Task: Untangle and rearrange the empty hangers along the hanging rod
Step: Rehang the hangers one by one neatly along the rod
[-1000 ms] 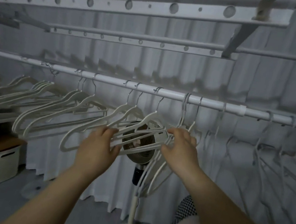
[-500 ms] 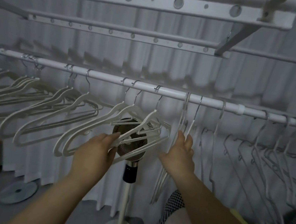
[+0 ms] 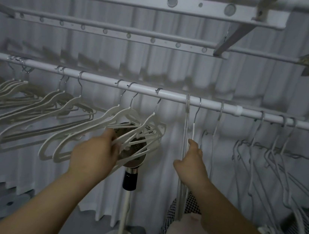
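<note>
Here our left hand (image 3: 93,154) pinches white hangers (image 3: 130,116) by their bars; our right hand (image 3: 193,161) grips thin hangers (image 3: 186,119) on the rod (image 3: 172,96).

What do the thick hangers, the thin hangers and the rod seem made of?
Thick hangers: matte white plastic, perhaps flocked; shiny metal hooks. Thin hangers: slim, pale, likely coated wire. Rod: smooth white tube, probably painted metal.
</note>
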